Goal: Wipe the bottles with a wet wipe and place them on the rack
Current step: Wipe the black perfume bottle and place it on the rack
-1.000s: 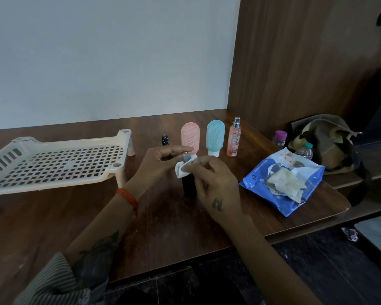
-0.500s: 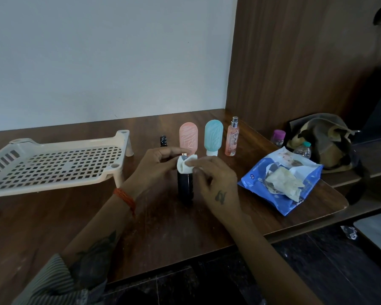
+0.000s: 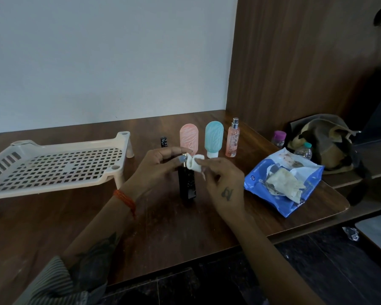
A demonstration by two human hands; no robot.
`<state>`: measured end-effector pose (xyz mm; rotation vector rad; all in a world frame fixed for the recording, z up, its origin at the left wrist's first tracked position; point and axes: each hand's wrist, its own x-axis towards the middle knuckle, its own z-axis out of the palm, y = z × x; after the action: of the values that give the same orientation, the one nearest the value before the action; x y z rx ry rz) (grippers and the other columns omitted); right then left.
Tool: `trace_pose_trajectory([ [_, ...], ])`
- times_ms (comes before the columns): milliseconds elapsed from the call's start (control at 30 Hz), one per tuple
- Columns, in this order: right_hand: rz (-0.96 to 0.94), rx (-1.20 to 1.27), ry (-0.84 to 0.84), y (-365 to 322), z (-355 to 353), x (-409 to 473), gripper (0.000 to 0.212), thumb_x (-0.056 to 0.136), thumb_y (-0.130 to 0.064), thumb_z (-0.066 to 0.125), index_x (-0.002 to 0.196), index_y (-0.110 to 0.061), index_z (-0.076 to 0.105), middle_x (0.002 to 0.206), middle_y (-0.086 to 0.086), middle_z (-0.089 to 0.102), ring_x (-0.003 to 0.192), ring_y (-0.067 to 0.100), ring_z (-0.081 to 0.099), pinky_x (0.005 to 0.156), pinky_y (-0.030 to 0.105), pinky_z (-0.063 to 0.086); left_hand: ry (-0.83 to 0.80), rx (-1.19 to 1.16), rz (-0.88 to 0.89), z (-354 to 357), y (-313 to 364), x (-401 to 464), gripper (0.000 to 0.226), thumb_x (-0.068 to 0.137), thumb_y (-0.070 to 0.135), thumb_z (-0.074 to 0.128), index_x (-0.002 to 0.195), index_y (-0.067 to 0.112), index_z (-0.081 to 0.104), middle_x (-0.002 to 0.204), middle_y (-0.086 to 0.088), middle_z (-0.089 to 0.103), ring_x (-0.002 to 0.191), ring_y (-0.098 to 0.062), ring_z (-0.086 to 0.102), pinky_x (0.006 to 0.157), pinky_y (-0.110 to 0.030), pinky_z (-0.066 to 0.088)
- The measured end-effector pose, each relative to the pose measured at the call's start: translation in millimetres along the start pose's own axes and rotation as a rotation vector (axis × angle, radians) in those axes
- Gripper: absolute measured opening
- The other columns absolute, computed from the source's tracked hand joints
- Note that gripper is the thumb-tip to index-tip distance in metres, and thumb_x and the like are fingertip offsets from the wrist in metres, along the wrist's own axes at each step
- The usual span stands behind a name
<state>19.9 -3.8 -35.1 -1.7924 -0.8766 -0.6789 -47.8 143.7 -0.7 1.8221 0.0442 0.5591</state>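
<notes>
A white wipe (image 3: 195, 165) covers a glossy black bottle (image 3: 187, 186) between the hands. Beyond them stand a pink leaf-patterned bottle (image 3: 189, 138) and a teal one (image 3: 214, 137); left, a cream grid-holed rack (image 3: 59, 166).

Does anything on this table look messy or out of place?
Only the blue wipes pack: it lies torn open with a crumpled wipe spilling out. The bottles stand upright, and the rack sits level.
</notes>
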Motion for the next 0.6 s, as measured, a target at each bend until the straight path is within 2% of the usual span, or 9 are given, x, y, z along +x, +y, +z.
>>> trace_pose_trajectory([
  [67,-0.019,0.013,0.055,-1,-1,-1,0.017,0.084,-0.012,0.059,0.093,-0.007,0.072,0.089,0.009,0.069,0.082,0.005,0.059,0.077,-0.002,0.038,0.017,-0.019,-0.014,0,-1,0,0.019,0.089,0.009,0.058,0.102,0.017,0.070,0.101,0.000,0.072,0.097,-0.014,0.065,0.080,-0.021,0.054],
  [100,-0.040,0.063,0.023,-2,-2,-1,0.018,0.084,-0.011,0.057,0.095,-0.008,0.072,0.091,0.008,0.068,0.084,0.001,0.056,0.077,0.000,0.040,0.018,-0.005,-0.001,1,-2,-1,0.020,0.088,0.009,0.060,0.104,0.015,0.070,0.102,-0.001,0.071,0.097,-0.015,0.066,0.081,-0.023,0.054],
  [200,-0.081,0.082,-0.059,-4,2,-6,0.019,0.082,-0.006,0.064,0.098,-0.013,0.072,0.095,0.003,0.067,0.088,0.002,0.056,0.082,0.006,0.042,0.016,0.100,0.054,1,-3,-3,0.024,0.083,0.006,0.068,0.107,0.010,0.069,0.104,-0.003,0.070,0.096,-0.017,0.066,0.082,-0.025,0.055],
  [300,-0.026,0.081,-0.032,-1,7,-5,0.015,0.078,-0.010,0.069,0.093,-0.013,0.072,0.092,0.002,0.070,0.087,-0.002,0.055,0.081,0.011,0.046,0.024,0.049,0.029,1,-2,-2,0.021,0.087,0.009,0.063,0.108,0.009,0.069,0.102,-0.003,0.071,0.097,-0.018,0.066,0.085,-0.028,0.055],
  [367,0.006,0.021,0.002,2,5,-1,0.014,0.078,-0.011,0.069,0.091,-0.011,0.072,0.089,0.005,0.071,0.084,0.001,0.058,0.076,0.010,0.045,0.028,-0.033,-0.029,1,-3,-1,0.020,0.090,0.010,0.059,0.107,0.009,0.069,0.102,-0.004,0.072,0.099,-0.020,0.066,0.088,-0.033,0.054],
  [467,-0.008,0.023,0.047,-1,-2,-1,0.019,0.085,-0.018,0.062,0.099,-0.009,0.070,0.096,0.007,0.070,0.088,0.010,0.062,0.082,0.002,0.038,0.025,-0.058,-0.045,2,-3,0,0.021,0.089,0.011,0.060,0.108,0.010,0.070,0.104,-0.005,0.071,0.101,-0.021,0.065,0.089,-0.036,0.053],
  [533,-0.085,0.062,-0.008,-6,-3,-5,0.020,0.087,-0.017,0.058,0.103,-0.011,0.069,0.097,0.006,0.068,0.092,0.004,0.057,0.086,0.002,0.037,0.016,-0.032,0.000,2,-3,-1,0.021,0.087,0.008,0.062,0.107,0.010,0.070,0.104,-0.007,0.071,0.099,-0.019,0.066,0.087,-0.031,0.054],
  [600,-0.127,0.052,-0.089,-7,2,-7,0.020,0.086,-0.015,0.057,0.101,-0.014,0.070,0.094,0.004,0.066,0.091,-0.004,0.048,0.086,0.001,0.036,0.002,0.107,0.060,1,-3,-1,0.024,0.085,0.003,0.064,0.107,0.010,0.068,0.105,-0.004,0.070,0.096,-0.011,0.065,0.080,-0.019,0.053],
])
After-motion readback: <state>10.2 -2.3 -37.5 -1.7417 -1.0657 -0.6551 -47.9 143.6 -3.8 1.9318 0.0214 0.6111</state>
